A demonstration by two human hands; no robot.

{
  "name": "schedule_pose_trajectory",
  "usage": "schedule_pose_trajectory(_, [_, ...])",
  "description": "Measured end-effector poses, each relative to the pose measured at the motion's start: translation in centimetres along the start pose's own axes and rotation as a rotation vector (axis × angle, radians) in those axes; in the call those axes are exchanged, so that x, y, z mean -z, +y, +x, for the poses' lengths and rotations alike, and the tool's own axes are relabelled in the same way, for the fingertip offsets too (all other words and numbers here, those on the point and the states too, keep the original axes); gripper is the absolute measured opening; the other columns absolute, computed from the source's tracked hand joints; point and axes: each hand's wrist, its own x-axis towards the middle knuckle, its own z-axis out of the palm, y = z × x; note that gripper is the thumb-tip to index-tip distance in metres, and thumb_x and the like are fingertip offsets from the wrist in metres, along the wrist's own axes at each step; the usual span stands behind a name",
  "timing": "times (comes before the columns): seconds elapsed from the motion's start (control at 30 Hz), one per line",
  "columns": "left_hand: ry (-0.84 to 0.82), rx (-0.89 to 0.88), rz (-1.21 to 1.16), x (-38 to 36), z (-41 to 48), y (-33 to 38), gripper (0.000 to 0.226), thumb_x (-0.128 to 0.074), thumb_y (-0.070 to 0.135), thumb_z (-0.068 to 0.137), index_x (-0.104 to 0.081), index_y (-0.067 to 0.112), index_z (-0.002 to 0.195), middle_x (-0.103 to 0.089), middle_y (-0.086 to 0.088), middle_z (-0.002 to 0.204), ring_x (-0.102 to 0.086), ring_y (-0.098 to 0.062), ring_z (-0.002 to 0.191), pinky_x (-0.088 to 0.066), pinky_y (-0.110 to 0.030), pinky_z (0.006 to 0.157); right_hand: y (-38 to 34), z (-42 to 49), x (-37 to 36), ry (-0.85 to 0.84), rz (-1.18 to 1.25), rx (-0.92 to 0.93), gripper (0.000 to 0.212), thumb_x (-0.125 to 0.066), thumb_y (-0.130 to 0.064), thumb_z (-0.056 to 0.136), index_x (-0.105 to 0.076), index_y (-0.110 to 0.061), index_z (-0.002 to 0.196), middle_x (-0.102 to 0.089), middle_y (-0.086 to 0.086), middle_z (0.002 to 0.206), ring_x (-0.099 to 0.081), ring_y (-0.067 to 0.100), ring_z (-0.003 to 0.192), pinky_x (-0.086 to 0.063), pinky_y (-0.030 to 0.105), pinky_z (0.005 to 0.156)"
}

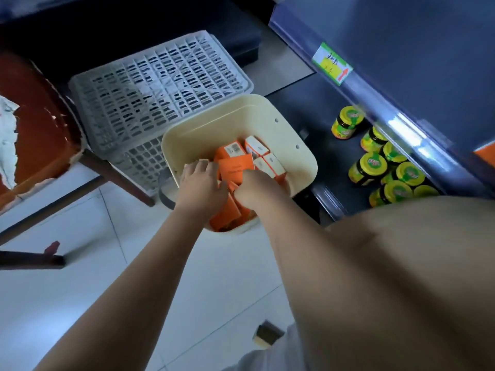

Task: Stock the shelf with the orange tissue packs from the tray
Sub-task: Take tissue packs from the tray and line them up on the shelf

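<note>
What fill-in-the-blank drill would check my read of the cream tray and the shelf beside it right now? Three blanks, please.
1. The left hand and the right hand both reach into the cream plastic ____.
2. The small box-shaped tissue packs under the hands are mostly ____ in colour.
3. The glass jars on the dark shelf at the right have ____ lids.

Missing words: tray; orange; yellow.

The tissue packs [233,167] were orange with white ends, and the tray [241,113] was cream. The latticed crate [160,76] was white, while the jars [369,164] had yellow-green lids.
</note>
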Motion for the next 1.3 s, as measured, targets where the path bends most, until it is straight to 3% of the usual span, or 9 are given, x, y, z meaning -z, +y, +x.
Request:
schedule_pose_trajectory(0.17, [-0.385, 0.061, -0.004, -1.8, 4.2, -0.1, 0.052, -0.045, 0.033, 0.089, -0.053, 0.009, 0.135, -0.053, -0.019, 0.143, -0.047, -0.043, 0.132, -0.039, -0.050, 0.111, -0.2, 5.2, -3.4, -0.126, 0.012, -0.145, 0.024, -0.053, -0.037, 0.104, -0.059, -0.014, 0.108, -0.065, 0.013, 0.119, -0.063, 0.035, 0.109, -0.052, 0.041, 0.084])
schedule_pose_trajectory(0.3, [-0.599, 0.073, -0.004, -3.9, 5.3, -0.9, 0.049, -0.052, 0.019, 0.090, -0.051, 0.021, 0.139, -0.060, -0.014, 0.137, -0.059, -0.037, 0.122, -0.050, -0.049, 0.101, 0.3, 8.4, -6.3, -0.245, 0.224, -0.381, 0.088, -0.064, -0.063, 0.087, -0.029, -0.022, 0.157, -0.054, 0.019, 0.134, -0.058, 0.041, 0.116, -0.053, 0.054, 0.095])
schedule_pose_trajectory(0.4, [-0.639, 0.071, 0.008, -5.1, 5.8, -1.2, 0.066, -0.055, 0.015, 0.091, -0.039, 0.026, 0.154, -0.047, -0.011, 0.153, -0.053, -0.036, 0.133, -0.046, -0.046, 0.107, 1.0, 9.2, -7.3, -0.258, 0.216, -0.397, 0.112, -0.065, -0.071, 0.083, 0.003, -0.032, 0.163, -0.045, 0.022, 0.144, -0.052, 0.043, 0.126, -0.049, 0.058, 0.102])
schedule_pose_trajectory(0.53, [-0.567, 0.052, 0.010, -4.4, 5.6, -1.5, 0.047, -0.051, 0.018, 0.090, -0.056, 0.029, 0.136, -0.062, -0.008, 0.134, -0.059, -0.035, 0.122, -0.049, -0.048, 0.103, 1.6, 8.5, -7.3, -0.173, 0.199, -0.349, 0.093, -0.065, -0.067, 0.088, -0.022, -0.024, 0.158, -0.055, 0.015, 0.136, -0.060, 0.039, 0.119, -0.053, 0.054, 0.098])
schedule_pose_trajectory(0.67, [-0.433, 0.050, -0.061, -1.2, 5.0, -1.2, 0.021, -0.063, 0.031, 0.083, -0.060, 0.026, 0.104, -0.068, -0.002, 0.097, -0.064, -0.031, 0.093, -0.051, -0.040, 0.080, 1.9, 6.9, -2.5, 0.033, 0.223, -0.277, 0.052, -0.064, -0.037, 0.098, -0.052, -0.012, 0.141, -0.051, 0.012, 0.136, -0.056, 0.036, 0.122, -0.051, 0.047, 0.100])
schedule_pose_trajectory(0.8, [-0.191, 0.048, -0.287, 3.2, 4.2, 1.0, 0.046, -0.073, 0.039, 0.069, -0.068, 0.025, 0.112, -0.073, -0.002, 0.093, -0.068, -0.030, 0.088, -0.054, -0.038, 0.074, 2.8, 4.0, 5.6, 0.309, 0.241, -0.128, 0.033, -0.058, -0.009, 0.093, -0.064, -0.011, 0.125, -0.059, 0.013, 0.127, -0.061, 0.036, 0.117, -0.050, 0.038, 0.090])
schedule_pose_trajectory(0.9, [-0.060, -0.009, -0.504, 6.5, 3.7, 4.5, 0.043, -0.082, 0.020, 0.080, -0.064, 0.035, 0.116, -0.070, 0.012, 0.090, -0.070, -0.005, 0.077, -0.052, -0.022, 0.064, 3.7, -0.2, 12.0, 0.492, 0.224, -0.013, 0.014, -0.056, -0.003, 0.086, -0.057, -0.017, 0.092, -0.063, 0.013, 0.110, -0.062, 0.037, 0.101, -0.039, 0.032, 0.070])
schedule_pose_trajectory(1.03, [0.030, -0.200, -0.788, 11.9, 2.7, 10.8, 0.046, -0.080, 0.002, 0.084, -0.065, 0.038, 0.110, -0.072, 0.006, 0.097, -0.072, -0.002, 0.082, -0.056, -0.018, 0.066, 5.2, -7.4, 19.0, 0.755, 0.190, 0.111, 0.014, -0.064, -0.004, 0.078, -0.057, -0.012, 0.087, -0.068, 0.010, 0.097, -0.063, 0.035, 0.093, -0.040, 0.033, 0.064])
schedule_pose_trajectory(1.3, [0.053, -0.661, -0.921, 19.2, -1.9, 25.8, 0.045, -0.087, 0.008, 0.078, -0.068, 0.025, 0.116, -0.072, 0.013, 0.100, -0.071, -0.011, 0.095, -0.057, -0.024, 0.082, 16.6, -24.2, 26.6, 1.215, 0.411, 0.152, 0.042, -0.079, -0.014, 0.074, -0.075, -0.025, 0.114, -0.076, -0.009, 0.109, -0.069, 0.010, 0.103, -0.053, 0.031, 0.095])
